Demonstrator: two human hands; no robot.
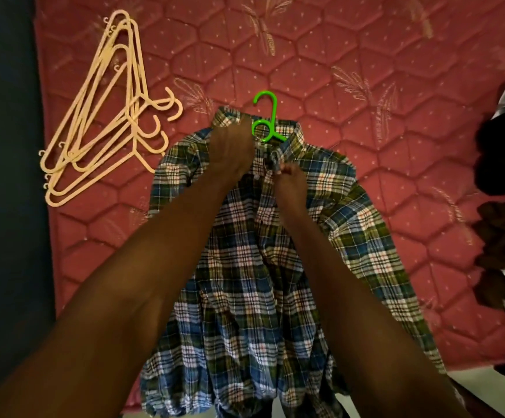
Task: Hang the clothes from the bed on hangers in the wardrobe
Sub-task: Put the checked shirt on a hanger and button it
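Head view: plaid shirt (275,251) flat on red mattress (365,70), green hanger (267,122) inside collar, hook out. Left hand (233,149) gripping collar; right hand (289,179) pinching placket. Best fastened at top button, collar centred, before lifting. Spare hangers (109,116) well left.

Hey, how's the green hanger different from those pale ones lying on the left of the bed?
The green hanger is bright green; the pale hangers are cream. The green one is single and sits inside the plaid shirt, with only its hook and neck showing, while the pale ones lie bare in an overlapping pile on the red mattress. Both kinds look plastic with curved hooks.
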